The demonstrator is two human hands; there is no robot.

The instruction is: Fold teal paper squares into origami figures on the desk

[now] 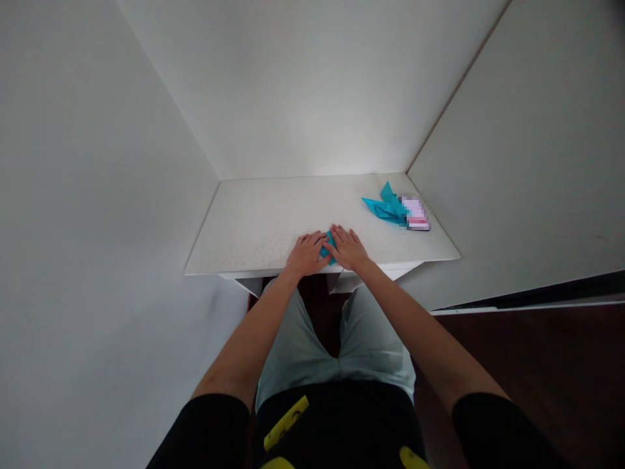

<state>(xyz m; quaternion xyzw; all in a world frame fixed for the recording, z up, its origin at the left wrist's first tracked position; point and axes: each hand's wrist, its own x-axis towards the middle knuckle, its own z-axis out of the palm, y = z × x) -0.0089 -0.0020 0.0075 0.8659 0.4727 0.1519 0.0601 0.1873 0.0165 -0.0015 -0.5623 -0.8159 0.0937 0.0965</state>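
A small piece of blue paper [329, 247] lies at the front edge of the white table [254, 221], partly covered by both hands. My left hand [308, 253] rests flat on its left side, fingers stretched forward. On the right side my right hand [348, 247] presses down with its fingers spread. The thumbs come close together over the paper. How the paper is folded under the hands is hidden.
A folded blue paper shape [388, 207] lies at the right of the table, touching a phone-like object with a blurred pink and white face [416, 213]. White walls enclose the table at the back, left and right.
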